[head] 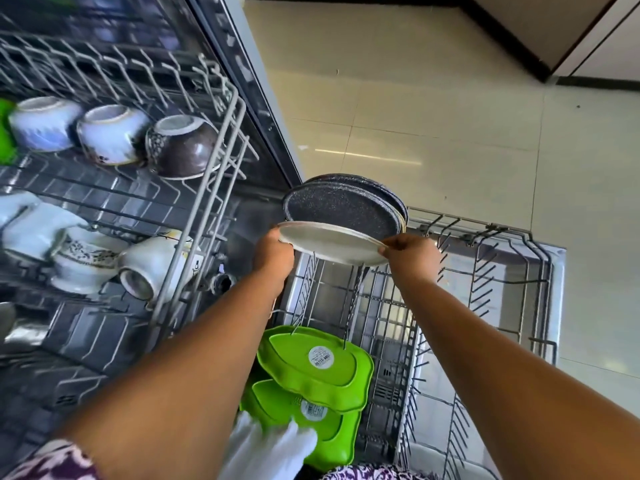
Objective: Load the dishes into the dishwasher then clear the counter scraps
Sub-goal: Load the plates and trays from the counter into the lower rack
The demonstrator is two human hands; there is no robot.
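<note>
Gripping a pale plate (329, 245) by opposite rims, my left hand (273, 252) and right hand (410, 252) held it over the lower rack (485, 271), against two dark speckled plates (346, 209). Nearer me, that rack held green dishes (311, 365); the upper rack (221, 140) carried upturned bowls (110, 133) and cups (149, 268).

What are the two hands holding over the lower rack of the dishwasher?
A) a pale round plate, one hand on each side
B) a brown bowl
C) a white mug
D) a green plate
A: the left hand and right hand grip opposite edges of the pale round plate, just in front of the dark speckled plates standing in the lower rack.
</note>
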